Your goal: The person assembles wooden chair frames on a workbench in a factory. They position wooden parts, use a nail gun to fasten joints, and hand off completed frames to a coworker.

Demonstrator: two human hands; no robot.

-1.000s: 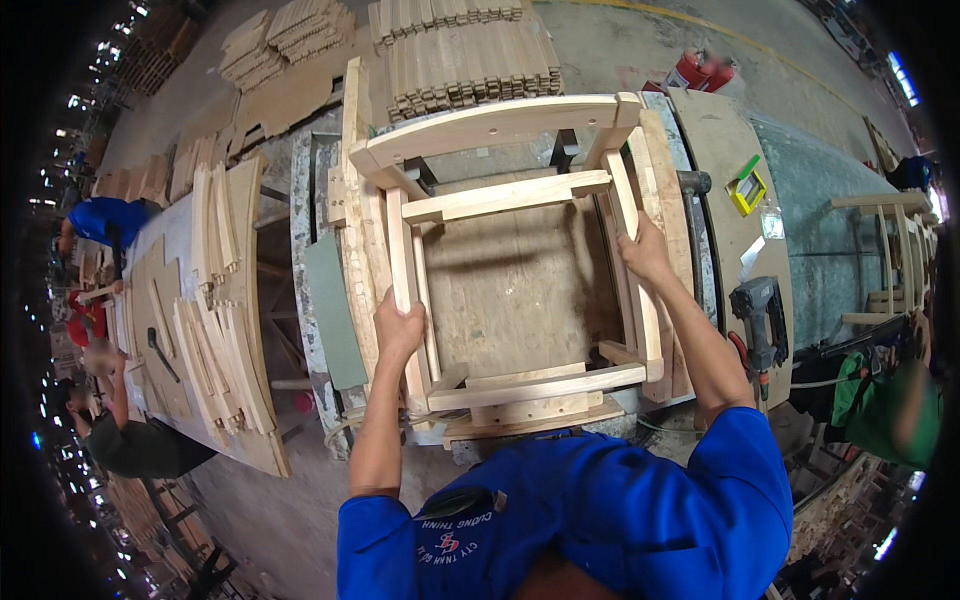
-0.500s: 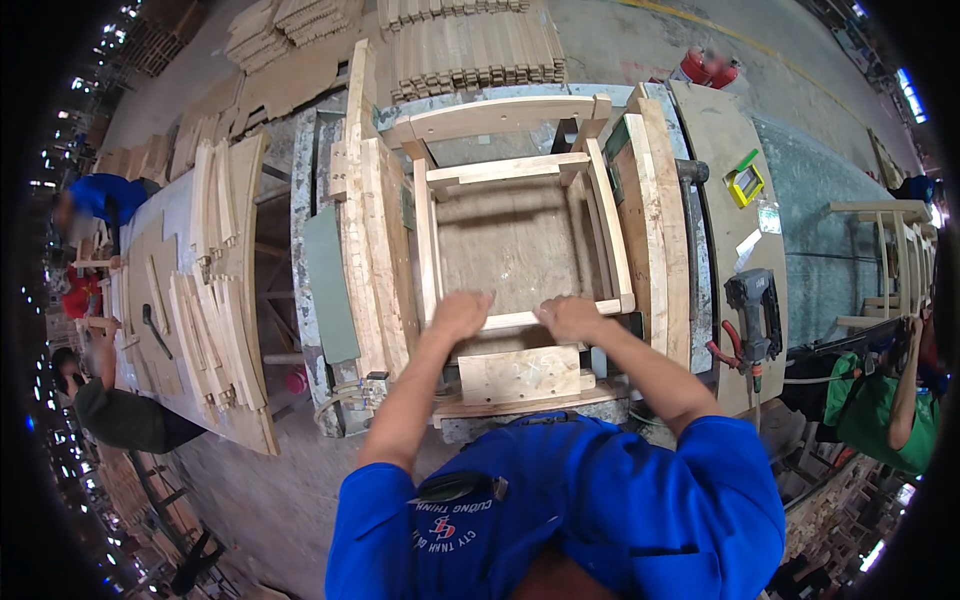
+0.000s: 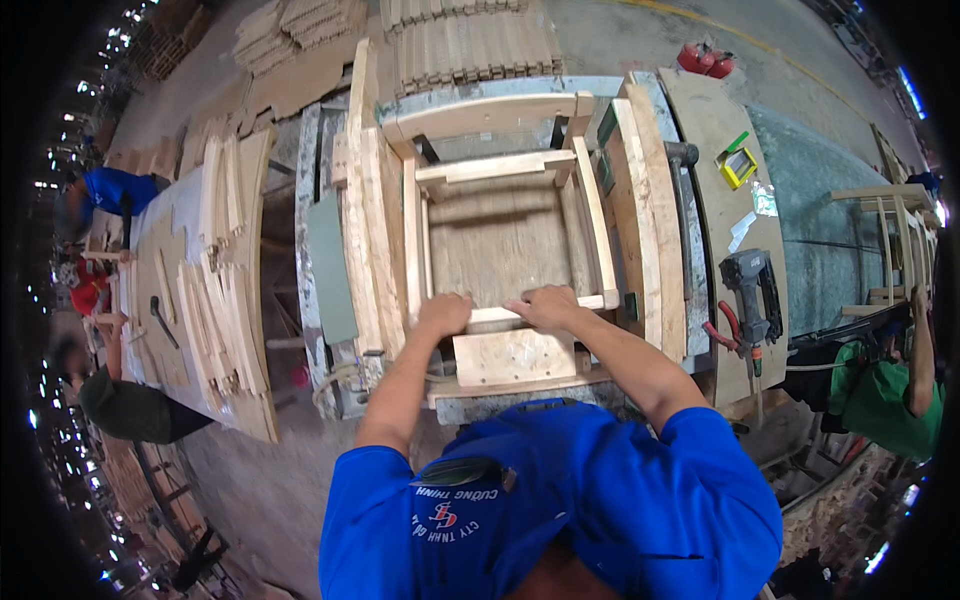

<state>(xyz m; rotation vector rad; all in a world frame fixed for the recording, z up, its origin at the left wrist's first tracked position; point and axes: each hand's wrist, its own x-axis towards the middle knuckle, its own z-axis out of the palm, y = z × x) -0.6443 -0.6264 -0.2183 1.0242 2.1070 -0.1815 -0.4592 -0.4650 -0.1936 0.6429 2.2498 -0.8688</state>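
A pale wooden chair frame (image 3: 487,118) lies in front of me between two upright wooden side blocks of a jig, the left block (image 3: 368,250) and the right block (image 3: 640,240). My left hand (image 3: 445,314) is closed over the left end of its near rail (image 3: 493,315). On the same rail, further right, rests my right hand (image 3: 548,307), its fingers bent over the wood and partly hidden. Just nearer to me than the rail is a flat wooden block (image 3: 513,358) with small holes.
A nail gun (image 3: 750,295), red-handled pliers (image 3: 727,325) and a yellow-green tape roll (image 3: 738,166) lie on the right-hand board. Wooden strips (image 3: 225,320) cover the left table. Stacked slats (image 3: 475,45) stand beyond. Co-workers are at both sides, one in green (image 3: 885,405).
Both hands and the chair frame have shifted slightly left between the jig's side blocks. My whole view has also moved a little.
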